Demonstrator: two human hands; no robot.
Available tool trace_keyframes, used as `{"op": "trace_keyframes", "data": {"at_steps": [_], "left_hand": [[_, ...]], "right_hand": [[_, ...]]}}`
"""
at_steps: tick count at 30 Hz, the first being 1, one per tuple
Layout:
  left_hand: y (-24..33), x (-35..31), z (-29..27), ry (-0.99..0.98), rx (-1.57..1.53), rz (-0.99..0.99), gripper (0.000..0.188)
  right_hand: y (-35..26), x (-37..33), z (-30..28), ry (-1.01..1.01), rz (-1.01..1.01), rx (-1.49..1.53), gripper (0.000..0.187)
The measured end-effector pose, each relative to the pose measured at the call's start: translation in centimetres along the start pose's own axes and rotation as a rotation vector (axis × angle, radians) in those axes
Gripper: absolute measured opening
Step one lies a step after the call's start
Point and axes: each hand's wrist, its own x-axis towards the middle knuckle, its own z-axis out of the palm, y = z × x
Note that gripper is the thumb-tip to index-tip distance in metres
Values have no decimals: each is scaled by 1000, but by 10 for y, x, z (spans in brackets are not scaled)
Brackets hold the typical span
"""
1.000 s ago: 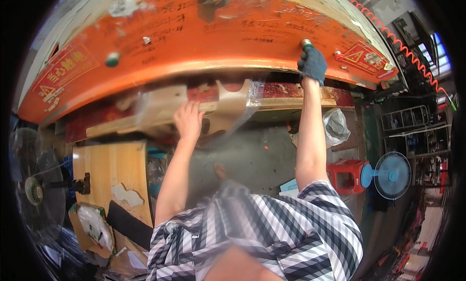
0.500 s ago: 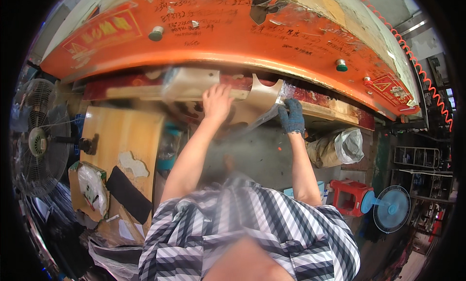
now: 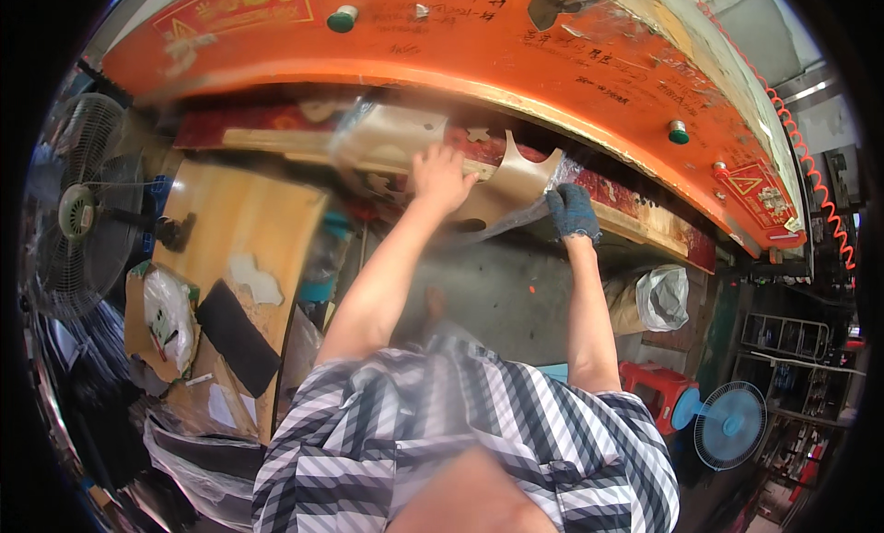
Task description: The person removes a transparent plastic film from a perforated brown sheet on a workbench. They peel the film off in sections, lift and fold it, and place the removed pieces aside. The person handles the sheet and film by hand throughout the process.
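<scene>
My bare left hand (image 3: 442,176) lies with its fingers spread on a beige sheet (image 3: 527,176) at the front edge of the machine bed. Large pieces are cut out of this sheet, and part of it hangs down over the edge. On my right hand (image 3: 573,210) is a blue-grey knitted glove. Its fingers are curled at the sheet's right end, closed on clear plastic film (image 3: 520,220) that runs along the sheet's border. Their exact grip is partly hidden by the glove. Red board (image 3: 603,187) shows beneath the sheet.
An orange machine beam (image 3: 442,58) with green buttons spans above the bed. At left stand a wooden table (image 3: 244,197) with scraps and a black fan (image 3: 78,210). To the right are a pale sack (image 3: 661,298), a red stool (image 3: 656,386) and a blue fan (image 3: 729,424).
The view has tilted and turned, shifting the scene in the picture. My left hand's fingers now look more spread on the sheet. My right hand stays at the sheet's right end.
</scene>
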Motion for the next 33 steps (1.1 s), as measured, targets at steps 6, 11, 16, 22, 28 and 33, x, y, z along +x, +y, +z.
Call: {"op": "trace_keyframes", "data": {"at_steps": [6,11,16,22,28,33], "left_hand": [[0,-36,-7,1,-2,6,44],[-2,-85,-22,49,-112,47,41],[-14,-142,-39,74,-277,150,34],[-48,-194,-56,261,-439,174,27],[-56,-250,-59,385,-287,83,30],[-55,-299,-62,418,-319,78,25]], "right_hand": [[-35,-12,-26,-41,165,38,42],[-79,-13,-30,163,1,214,36],[-123,5,-14,167,99,261,52],[-170,18,-4,191,160,117,80],[-227,9,7,72,284,-9,107],[-269,-18,17,-90,420,-258,117]]}}
